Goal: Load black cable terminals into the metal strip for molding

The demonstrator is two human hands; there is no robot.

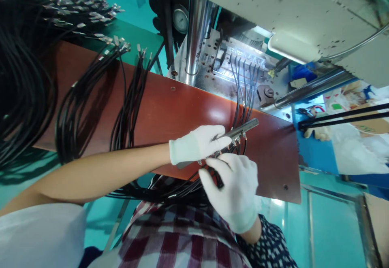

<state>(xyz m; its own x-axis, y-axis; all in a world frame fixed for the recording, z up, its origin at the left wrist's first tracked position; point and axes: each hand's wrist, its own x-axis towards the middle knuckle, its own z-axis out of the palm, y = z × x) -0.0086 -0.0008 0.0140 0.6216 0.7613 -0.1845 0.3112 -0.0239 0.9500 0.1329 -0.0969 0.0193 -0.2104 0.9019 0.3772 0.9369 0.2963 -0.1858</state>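
My left hand [200, 142], in a white glove, grips a long grey metal bar [247, 126] that lies tilted above the brown board. Small metal cable connectors [238, 139] stick out along the bar's near edge. Just below it, my right hand [235, 187], also gloved, has its fingers curled and pinched at a black cable [217, 178]; the fingertips partly hide the grip. More black cables [188, 189] hang over the board's front edge by my lap.
Beyond the board [182, 114] stands a press with a metal die [226, 67]; several cables [249, 84] run out of it. Steel guide columns [196, 33] flank the die. Cable bundles [130, 110] lie at left, with a large heap [21, 77] beyond. Plastic bags [358, 146] are at right.
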